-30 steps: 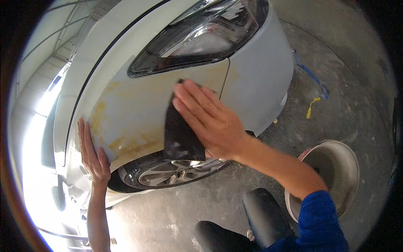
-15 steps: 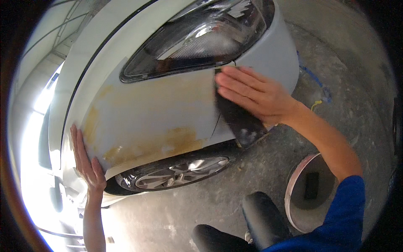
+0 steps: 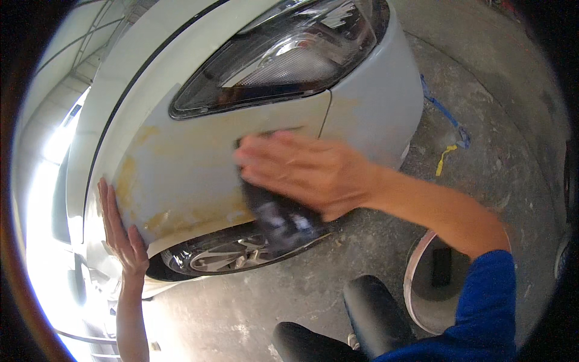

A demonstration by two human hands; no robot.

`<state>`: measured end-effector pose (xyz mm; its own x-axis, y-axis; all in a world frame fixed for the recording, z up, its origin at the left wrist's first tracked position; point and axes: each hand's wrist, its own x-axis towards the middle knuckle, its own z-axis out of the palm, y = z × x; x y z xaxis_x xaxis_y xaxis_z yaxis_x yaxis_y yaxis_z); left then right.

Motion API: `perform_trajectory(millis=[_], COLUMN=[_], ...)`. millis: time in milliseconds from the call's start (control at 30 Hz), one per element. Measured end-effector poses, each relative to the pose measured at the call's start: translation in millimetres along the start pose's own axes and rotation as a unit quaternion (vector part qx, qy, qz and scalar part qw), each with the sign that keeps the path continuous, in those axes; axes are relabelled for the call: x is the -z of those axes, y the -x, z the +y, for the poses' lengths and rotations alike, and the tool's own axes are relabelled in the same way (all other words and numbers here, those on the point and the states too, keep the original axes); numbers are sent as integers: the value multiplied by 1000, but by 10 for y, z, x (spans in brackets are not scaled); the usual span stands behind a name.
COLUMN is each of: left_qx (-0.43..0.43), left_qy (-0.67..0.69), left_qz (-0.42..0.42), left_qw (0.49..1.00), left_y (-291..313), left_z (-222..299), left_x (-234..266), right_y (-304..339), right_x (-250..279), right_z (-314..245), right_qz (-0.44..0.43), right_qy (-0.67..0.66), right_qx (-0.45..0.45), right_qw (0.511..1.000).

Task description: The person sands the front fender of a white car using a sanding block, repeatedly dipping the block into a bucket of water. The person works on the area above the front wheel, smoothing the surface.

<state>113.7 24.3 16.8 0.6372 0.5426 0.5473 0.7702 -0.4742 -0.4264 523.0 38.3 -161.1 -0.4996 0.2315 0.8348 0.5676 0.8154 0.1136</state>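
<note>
A pale car fender with grey primer and yellowish-brown patches lies before me, under the headlight. My right hand presses a dark sheet of sandpaper to the middle of the panel, its fingers together. The sheet's lower end hangs past the wheel arch, over the wheel; motion blurs it, and the hand covers its upper part. At the left, my left hand rests flat on the fender's edge, fingers stretched and holding nothing.
To the right of my knees stands a round bucket of liquid, with a dark block in it. A blue strap with a yellow end lies on the concrete floor. The bumper curves away at the right.
My right hand and the sandpaper have moved left and down, from the seam at the bumper to mid-fender, exposing the seam. My left hand stays at the edge.
</note>
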Motion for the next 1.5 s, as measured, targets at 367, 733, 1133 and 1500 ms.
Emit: perform_trajectory(millis=[367, 733, 1133, 1500], left_qx=[-10, -20, -10, -18], left_qy=[-12, -17, -32, -15], left_qz=[-3, -6, -4, -1], left_qw=[1000, 1000, 999, 1000], left_y=[-39, -27, 12, -15], left_z=[38, 15, 1, 26], left_x=[13, 34, 102, 88], right_y=[-24, 28, 25, -219], right_x=[-110, -136, -422, -441], right_z=[-327, -274, -849, -958], right_qz=[21, 52, 129, 181], right_qy=[33, -29, 7, 29], right_qx=[-76, -62, -407, -465], right_qw=[996, 996, 904, 866])
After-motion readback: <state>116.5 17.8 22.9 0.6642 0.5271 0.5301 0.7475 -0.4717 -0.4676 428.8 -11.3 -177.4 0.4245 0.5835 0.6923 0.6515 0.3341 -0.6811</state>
